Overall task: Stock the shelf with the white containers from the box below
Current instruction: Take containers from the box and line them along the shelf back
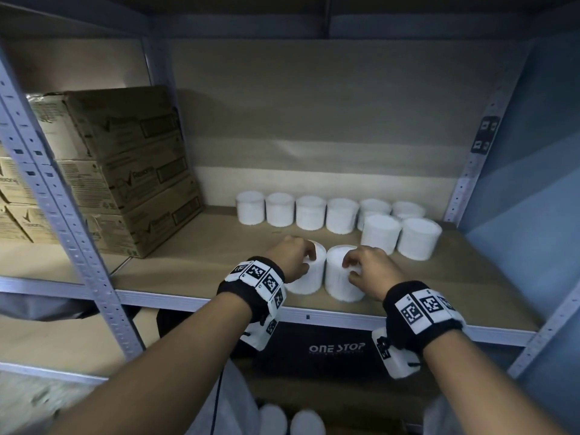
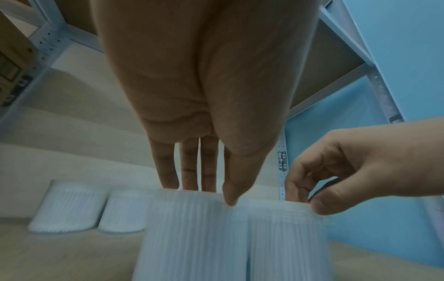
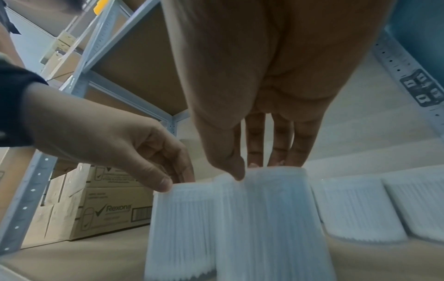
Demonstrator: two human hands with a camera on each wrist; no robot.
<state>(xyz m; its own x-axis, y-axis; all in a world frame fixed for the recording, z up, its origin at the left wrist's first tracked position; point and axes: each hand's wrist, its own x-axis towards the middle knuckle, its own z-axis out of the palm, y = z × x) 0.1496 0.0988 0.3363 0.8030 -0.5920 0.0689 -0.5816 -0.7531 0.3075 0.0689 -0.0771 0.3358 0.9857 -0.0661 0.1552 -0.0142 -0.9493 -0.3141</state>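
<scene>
Grey slotted-steel racking with brown board shelves fills the head view; a blue wall runs along its right side. On the shelf (image 1: 194,271) at chest height, two white containers stand upright and touching near the front edge. Left hand (image 1: 293,257) grips the rim of the left container (image 1: 309,277) from above, fingers behind and thumb in front. Right hand (image 1: 370,268) grips the rim of the right container (image 1: 340,277) the same way. In the left wrist view, the left fingertips (image 2: 190,184) lie on the far rim and the thumb on the near rim; the right wrist view shows a matching pinch by the right hand (image 3: 264,133). Both containers are blurred in the wrist views, ribbed walls visible.

Behind them, against the back panel, a row of white containers (image 1: 310,211) stands upright, six across. Two more containers (image 1: 400,235) stand just in front of the right end of that row, close to the right-hand container being held and partly hiding the two behind them. Left of the bay, past an upright post (image 1: 59,196), stacked cardboard cartons (image 1: 131,171) marked Rexona sit on the same level, their corner reaching into the bay's left side. A marker tag (image 1: 485,135) is fixed to the right rear upright. Below the shelf edge, a black box (image 1: 317,350) printed ONE STOP sits on the lower level; at the frame bottom, tops of two further white containers (image 1: 292,420) show.
</scene>
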